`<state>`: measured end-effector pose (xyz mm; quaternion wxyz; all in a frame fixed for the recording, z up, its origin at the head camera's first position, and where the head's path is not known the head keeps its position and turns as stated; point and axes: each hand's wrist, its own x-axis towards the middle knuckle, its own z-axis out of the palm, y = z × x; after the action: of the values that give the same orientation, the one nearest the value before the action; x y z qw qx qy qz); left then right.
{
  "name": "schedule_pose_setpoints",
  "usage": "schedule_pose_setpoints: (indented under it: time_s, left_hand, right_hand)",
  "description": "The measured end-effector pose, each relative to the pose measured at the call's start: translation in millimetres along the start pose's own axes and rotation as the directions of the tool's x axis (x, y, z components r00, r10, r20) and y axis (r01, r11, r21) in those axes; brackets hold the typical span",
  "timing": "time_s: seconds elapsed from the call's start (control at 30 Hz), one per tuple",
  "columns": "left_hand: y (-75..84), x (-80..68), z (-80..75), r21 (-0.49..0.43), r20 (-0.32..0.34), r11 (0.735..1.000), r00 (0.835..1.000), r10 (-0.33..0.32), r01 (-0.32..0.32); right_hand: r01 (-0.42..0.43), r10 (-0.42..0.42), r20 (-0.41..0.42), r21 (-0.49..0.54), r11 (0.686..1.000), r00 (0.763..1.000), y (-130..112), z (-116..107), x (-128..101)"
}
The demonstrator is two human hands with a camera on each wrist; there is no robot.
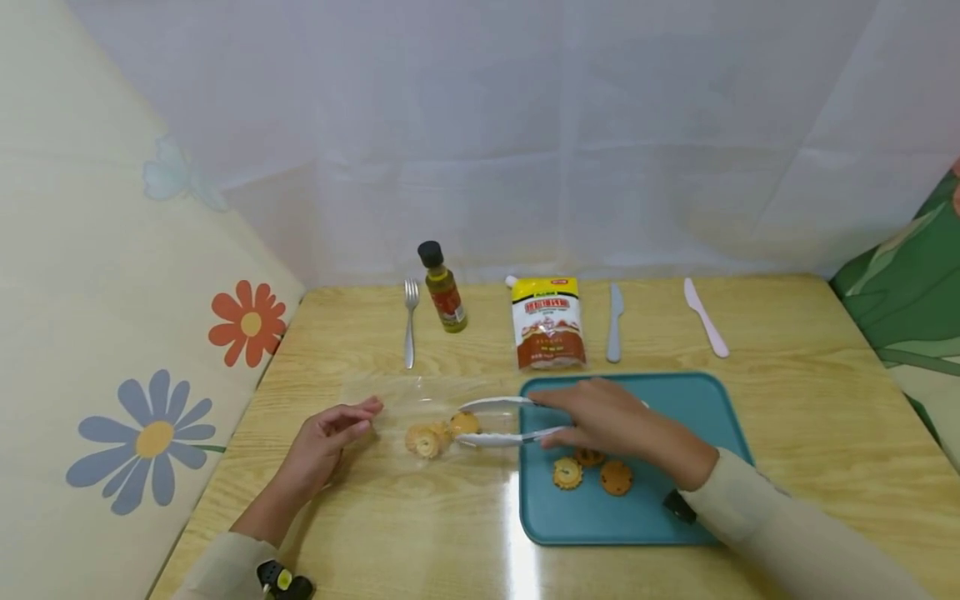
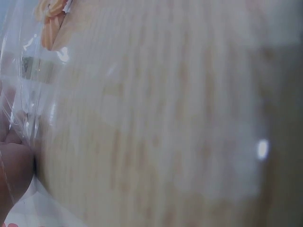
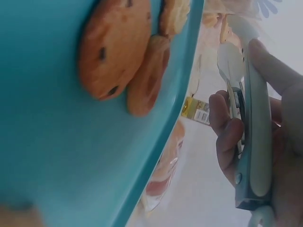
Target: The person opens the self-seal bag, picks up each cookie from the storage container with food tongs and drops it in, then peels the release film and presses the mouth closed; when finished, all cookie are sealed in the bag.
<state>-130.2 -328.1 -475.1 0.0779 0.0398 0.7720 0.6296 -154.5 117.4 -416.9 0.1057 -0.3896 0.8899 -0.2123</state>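
Note:
My right hand (image 1: 600, 412) grips a pair of white-tipped tongs (image 1: 498, 439), which reach left over the tray's edge into a clear plastic bag (image 1: 427, 398). Between the tong tips is a round speckled cookie (image 1: 465, 423). Beside it in the bag lie several pale swirled cookies (image 1: 426, 442). At the bag's left end, my left hand (image 1: 330, 437) pinches the film between thumb and fingers; the left wrist view shows the film close up across that hand (image 2: 14, 165). More cookies (image 1: 617, 477) sit on the teal tray (image 1: 622, 529), under my right forearm.
Along the back stand a fork (image 1: 409, 325), a dark-capped bottle (image 1: 446, 292), a yellow, white and brown pouch (image 1: 550, 325), a grey knife (image 1: 615, 321) and a pink knife (image 1: 707, 319). A white cloth (image 1: 480, 167) hangs behind the wooden table (image 1: 420, 533).

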Motion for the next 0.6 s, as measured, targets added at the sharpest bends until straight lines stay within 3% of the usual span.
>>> schedule_pose_setpoints:
  time_s: [0.6]
  left_hand:
    - [3.6,-0.9,2.7,-0.031,-0.005,1.0,1.0,0.0,-0.001]
  right_hand:
    - [0.034,-0.035,-0.003,-0.035,0.999,0.999,-30,6,34]
